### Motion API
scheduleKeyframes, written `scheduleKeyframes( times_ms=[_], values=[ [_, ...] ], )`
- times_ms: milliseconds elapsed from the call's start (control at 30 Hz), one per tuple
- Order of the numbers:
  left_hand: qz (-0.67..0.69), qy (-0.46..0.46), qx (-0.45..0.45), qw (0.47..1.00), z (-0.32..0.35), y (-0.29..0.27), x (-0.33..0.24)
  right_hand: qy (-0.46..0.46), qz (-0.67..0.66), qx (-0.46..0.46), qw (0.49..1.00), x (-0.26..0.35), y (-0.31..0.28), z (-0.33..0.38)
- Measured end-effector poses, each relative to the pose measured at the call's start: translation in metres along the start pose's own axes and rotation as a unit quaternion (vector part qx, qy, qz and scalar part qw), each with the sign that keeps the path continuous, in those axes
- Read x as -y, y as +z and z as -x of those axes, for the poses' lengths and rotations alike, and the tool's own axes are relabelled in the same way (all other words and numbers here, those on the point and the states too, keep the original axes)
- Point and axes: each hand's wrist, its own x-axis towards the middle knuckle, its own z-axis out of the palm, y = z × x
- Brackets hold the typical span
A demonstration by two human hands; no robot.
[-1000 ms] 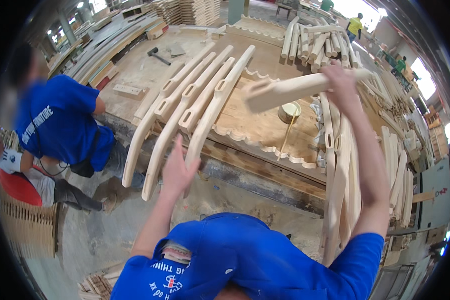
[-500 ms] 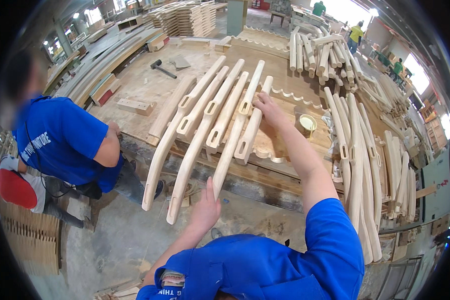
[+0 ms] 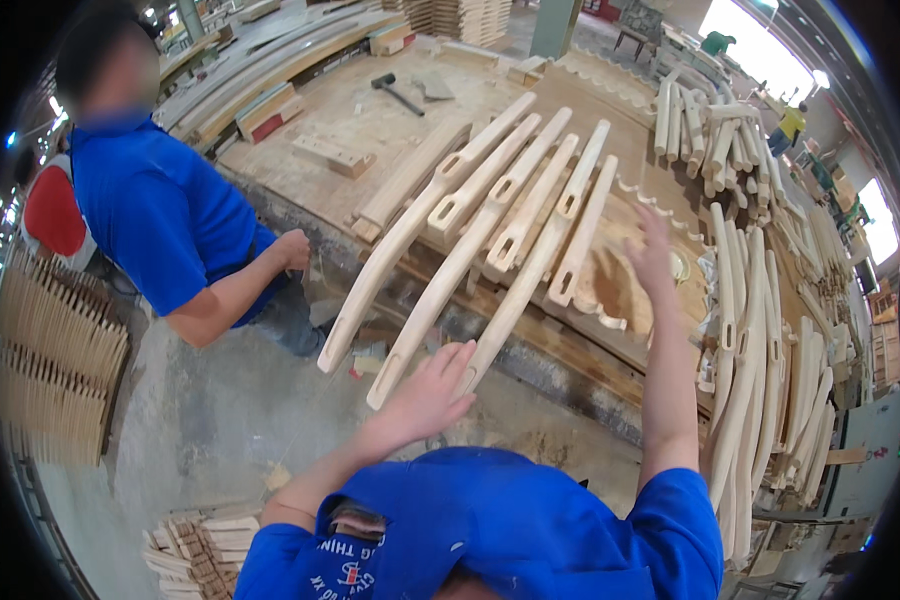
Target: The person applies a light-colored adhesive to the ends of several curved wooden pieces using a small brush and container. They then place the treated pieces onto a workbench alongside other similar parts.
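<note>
A bright blue shirt (image 3: 510,520) with short sleeves (image 3: 682,512) is worn, its left side marked by white lettering (image 3: 348,549) and a small red-and-white emblem (image 3: 352,573), while forearms (image 3: 669,400) and hands (image 3: 425,400) are seen bare below the hems.

Over the head feed I see the left hand (image 3: 425,400) at the near end of a curved wooden piece (image 3: 530,278), the right hand (image 3: 652,258) blurred above the workbench (image 3: 335,100), and a dark mallet (image 3: 398,95) lying beyond.
</note>
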Motion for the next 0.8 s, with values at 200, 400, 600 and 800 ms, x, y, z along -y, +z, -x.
scheduleKeyframes(
  times_ms=[200, 400, 600, 800],
  values=[
    [0.096, 0.043, 0.019, 0.994, -0.021, -0.077, -0.019, 0.164, -0.076, -0.238, 0.954, -0.008, -0.057, 0.108],
    [0.348, 0.046, 0.167, 0.921, -0.127, -0.077, -0.054, 0.202, -0.006, -0.183, 0.962, -0.039, -0.083, 0.138],
    [0.446, -0.102, 0.249, 0.854, -0.276, -0.015, -0.093, 0.204, -0.017, 0.016, 0.979, -0.045, -0.069, 0.14],
    [0.175, -0.054, 0.223, 0.957, -0.407, 0.058, -0.108, 0.167, -0.038, 0.125, 0.977, -0.061, -0.069, 0.125]
  ],
)
